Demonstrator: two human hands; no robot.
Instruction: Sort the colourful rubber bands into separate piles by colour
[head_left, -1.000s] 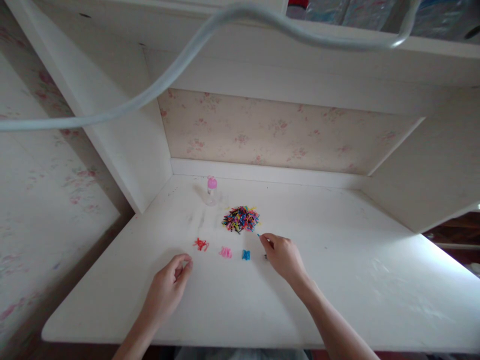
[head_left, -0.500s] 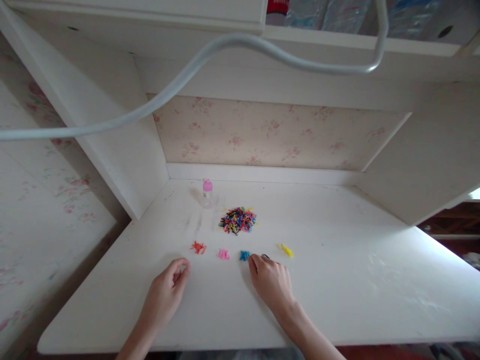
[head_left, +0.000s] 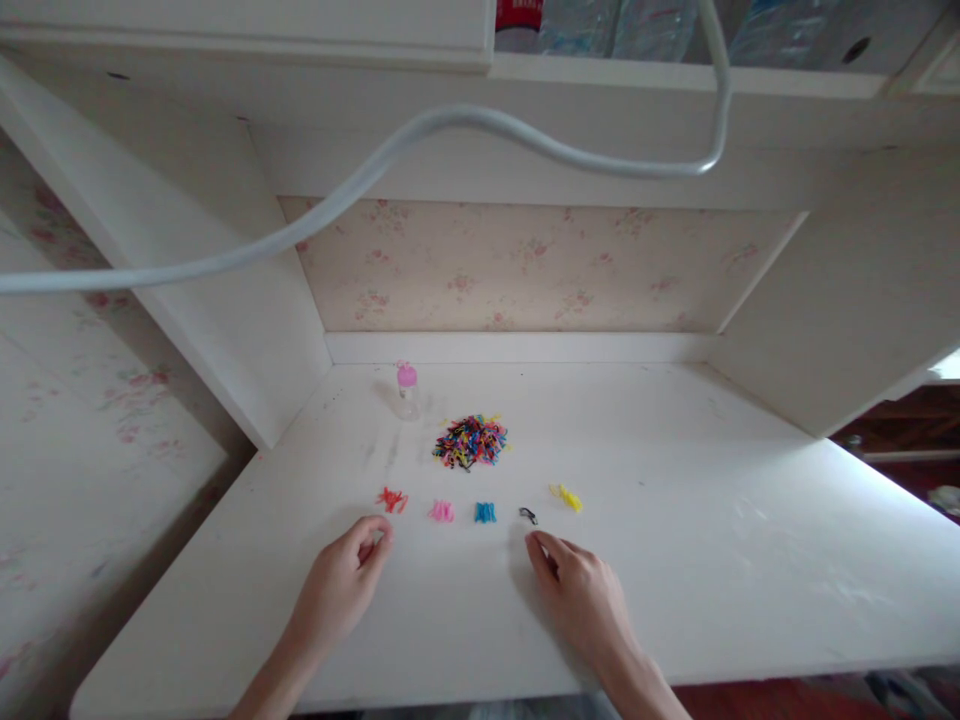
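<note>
A mixed pile of small coloured elastic bands [head_left: 471, 442] lies mid-table. In front of it runs a row of small heaps: red bands [head_left: 392, 499], pink bands [head_left: 442, 511], blue bands [head_left: 485, 512], a few black bands [head_left: 529, 515] and yellow bands [head_left: 568, 497]. My left hand [head_left: 346, 572] rests just below the red heap, thumb and forefinger curled together. Just short of the black bands, my right hand [head_left: 581, 592] is closed in a pinch. Anything between the fingertips of either hand is too small to make out.
A clear bottle with a pink cap [head_left: 406, 388] stands behind the pile, to the left. White side panels bound the white table [head_left: 720, 560]. A pale cable [head_left: 465, 115] crosses the upper view below the shelf, which holds bottles and plastic packages.
My right hand has drawn back to the right, off the blue heap, uncovering the black bands. My left hand stays by the red heap. The view has shifted slightly.
</note>
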